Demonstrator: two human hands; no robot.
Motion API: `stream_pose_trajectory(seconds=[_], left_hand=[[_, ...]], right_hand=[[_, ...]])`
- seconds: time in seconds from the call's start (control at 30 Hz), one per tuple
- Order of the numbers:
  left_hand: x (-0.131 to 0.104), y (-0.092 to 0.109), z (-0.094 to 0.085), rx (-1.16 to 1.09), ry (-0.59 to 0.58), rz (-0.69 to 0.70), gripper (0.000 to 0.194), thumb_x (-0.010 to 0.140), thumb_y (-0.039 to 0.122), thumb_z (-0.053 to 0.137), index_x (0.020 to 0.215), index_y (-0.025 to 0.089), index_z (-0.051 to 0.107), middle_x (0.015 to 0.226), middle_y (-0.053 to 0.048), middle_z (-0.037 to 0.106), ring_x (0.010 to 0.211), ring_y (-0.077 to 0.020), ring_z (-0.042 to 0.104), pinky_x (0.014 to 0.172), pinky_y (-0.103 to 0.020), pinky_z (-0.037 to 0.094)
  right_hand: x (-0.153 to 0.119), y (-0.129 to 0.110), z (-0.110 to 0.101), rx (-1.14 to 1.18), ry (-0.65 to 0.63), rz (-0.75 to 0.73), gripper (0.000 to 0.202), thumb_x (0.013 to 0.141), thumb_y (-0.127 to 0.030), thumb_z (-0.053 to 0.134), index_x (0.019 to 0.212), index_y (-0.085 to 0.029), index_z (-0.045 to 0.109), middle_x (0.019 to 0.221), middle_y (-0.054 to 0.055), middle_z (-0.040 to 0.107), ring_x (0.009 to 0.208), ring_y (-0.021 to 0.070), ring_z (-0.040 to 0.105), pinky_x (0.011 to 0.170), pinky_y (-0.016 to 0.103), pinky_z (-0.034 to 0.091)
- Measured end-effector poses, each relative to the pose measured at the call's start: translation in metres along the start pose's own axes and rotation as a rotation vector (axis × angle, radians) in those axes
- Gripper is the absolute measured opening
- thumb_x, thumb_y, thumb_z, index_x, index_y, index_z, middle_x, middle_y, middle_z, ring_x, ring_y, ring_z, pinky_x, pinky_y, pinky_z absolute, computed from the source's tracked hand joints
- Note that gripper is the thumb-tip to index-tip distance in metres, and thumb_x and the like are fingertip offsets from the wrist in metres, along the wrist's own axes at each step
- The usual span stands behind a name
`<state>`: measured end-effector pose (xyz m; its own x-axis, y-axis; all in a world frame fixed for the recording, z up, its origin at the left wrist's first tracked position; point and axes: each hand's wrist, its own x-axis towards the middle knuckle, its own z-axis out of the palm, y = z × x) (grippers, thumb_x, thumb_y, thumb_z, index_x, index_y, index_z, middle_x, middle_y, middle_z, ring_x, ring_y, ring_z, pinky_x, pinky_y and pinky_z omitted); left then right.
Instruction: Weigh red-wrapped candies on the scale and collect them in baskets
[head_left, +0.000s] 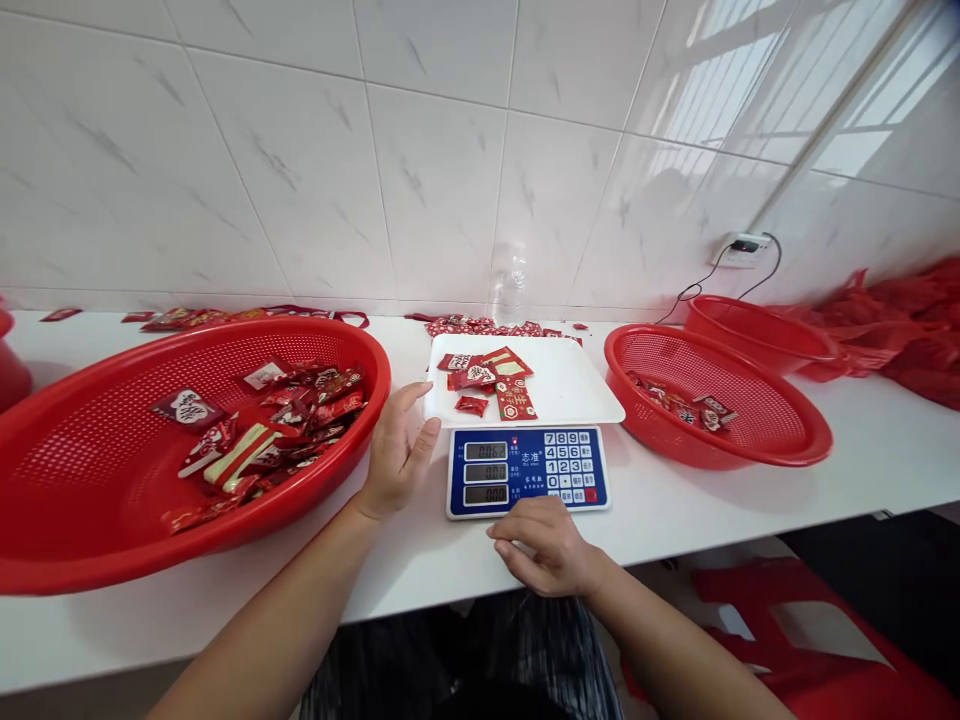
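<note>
A digital scale point(529, 512) with a blue keypad panel stands on the table, its white tray point(577, 385) on top. Several red snack packets point(517, 398) lie toward the tray's left side. At the tray's left edge is my left hand point(397, 450), thumb and fingers apart, holding nothing; I cannot tell whether it touches the rim. My right hand point(541, 545) rests at the scale's front edge, fingers curled in, with no object showing in it. A large red basket point(90, 380) on the left holds many red packets point(262, 440).
Right of the scale, a smaller red basket point(780, 430) contains a few packets. Behind it are another red basket point(757, 335) and red mesh bags point(900, 320). More packets point(487, 327) and a clear bottle point(511, 288) line the tiled wall. A red stool point(802, 640) is below right.
</note>
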<state>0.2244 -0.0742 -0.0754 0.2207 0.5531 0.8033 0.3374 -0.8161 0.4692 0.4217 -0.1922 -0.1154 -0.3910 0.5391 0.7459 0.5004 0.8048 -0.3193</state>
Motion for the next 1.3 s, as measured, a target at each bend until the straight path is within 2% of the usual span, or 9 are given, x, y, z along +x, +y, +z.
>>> stream_pose_trajectory(seconds=[0.13,0.27,0.5,0.7,0.83,0.93,1.0,1.17,1.3], left_hand=[[0.002,-0.003,-0.002,-0.124,-0.026,-0.15,0.039,0.093,0.032,0.044,0.13,0.02,0.044,0.132,-0.011,0.051,0.125,-0.0231,0.047,0.109,-0.044,0.035],[0.003,-0.001,-0.003,-0.16,-0.056,-0.184,0.04,0.094,0.036,0.043,0.131,0.021,0.044,0.136,-0.01,0.049,0.131,-0.0234,0.041,0.112,-0.045,0.03],[0.01,-0.004,-0.003,-0.118,-0.008,-0.214,0.038,0.093,0.041,0.043,0.124,0.02,0.052,0.131,-0.01,0.054,0.126,-0.0247,0.046,0.11,-0.044,0.034],[0.012,-0.006,-0.004,-0.086,0.017,-0.187,0.034,0.094,0.038,0.042,0.122,0.022,0.053,0.131,-0.008,0.054,0.127,-0.0231,0.046,0.11,-0.042,0.034],[0.011,-0.008,-0.003,-0.056,0.018,-0.182,0.033,0.094,0.037,0.042,0.122,0.023,0.053,0.131,-0.007,0.054,0.128,-0.0231,0.045,0.11,-0.041,0.033],[0.01,-0.01,-0.002,-0.053,0.005,-0.193,0.033,0.095,0.037,0.042,0.121,0.021,0.053,0.13,-0.008,0.055,0.129,-0.0235,0.044,0.11,-0.041,0.033],[0.01,-0.01,-0.002,-0.05,-0.006,-0.192,0.034,0.095,0.038,0.041,0.122,0.021,0.053,0.129,-0.009,0.055,0.129,-0.0239,0.043,0.11,-0.042,0.033],[0.009,-0.01,-0.002,-0.031,0.003,-0.17,0.034,0.094,0.037,0.043,0.123,0.021,0.052,0.13,-0.009,0.054,0.129,-0.0237,0.043,0.11,-0.043,0.032],[0.006,-0.011,-0.002,-0.026,-0.001,-0.146,0.035,0.094,0.035,0.043,0.125,0.021,0.049,0.131,-0.01,0.052,0.128,-0.0231,0.044,0.11,-0.043,0.032]], right_hand=[[0.002,0.0,-0.018,-0.05,-0.004,-0.02,0.012,0.084,-0.015,0.052,0.093,-0.019,0.06,0.071,0.003,0.068,0.058,0.0132,0.059,0.052,0.026,0.044],[0.006,0.002,-0.038,-0.137,-0.01,-0.037,0.015,0.082,-0.013,0.054,0.096,-0.018,0.06,0.074,0.004,0.069,0.061,0.0141,0.062,0.054,0.027,0.046],[0.005,0.012,-0.072,-0.291,0.019,0.025,0.019,0.083,-0.013,0.055,0.1,-0.021,0.06,0.076,0.004,0.07,0.062,0.0149,0.063,0.056,0.027,0.049],[-0.008,0.031,-0.099,-0.464,0.098,0.199,0.019,0.087,-0.017,0.053,0.103,-0.021,0.063,0.084,0.006,0.07,0.074,0.0171,0.066,0.066,0.03,0.052],[-0.02,0.059,-0.119,-0.754,0.195,0.36,0.025,0.089,-0.025,0.051,0.112,-0.02,0.061,0.107,0.01,0.067,0.104,0.0239,0.06,0.091,0.041,0.048],[-0.032,0.078,-0.134,-0.935,0.157,0.499,0.038,0.092,-0.031,0.045,0.127,-0.018,0.052,0.127,0.014,0.057,0.122,0.0287,0.049,0.101,0.049,0.039],[-0.04,0.088,-0.141,-1.005,0.11,0.575,0.041,0.094,-0.031,0.04,0.131,-0.016,0.049,0.13,0.015,0.056,0.122,0.0299,0.049,0.099,0.05,0.04],[-0.052,0.096,-0.152,-1.027,0.022,0.666,0.041,0.095,-0.031,0.033,0.129,-0.017,0.052,0.119,0.014,0.063,0.108,0.0299,0.06,0.088,0.048,0.047],[-0.025,0.089,-0.146,-0.878,0.061,0.597,0.045,0.093,-0.044,0.042,0.132,-0.021,0.048,0.132,0.013,0.054,0.124,0.0306,0.047,0.099,0.051,0.04]])
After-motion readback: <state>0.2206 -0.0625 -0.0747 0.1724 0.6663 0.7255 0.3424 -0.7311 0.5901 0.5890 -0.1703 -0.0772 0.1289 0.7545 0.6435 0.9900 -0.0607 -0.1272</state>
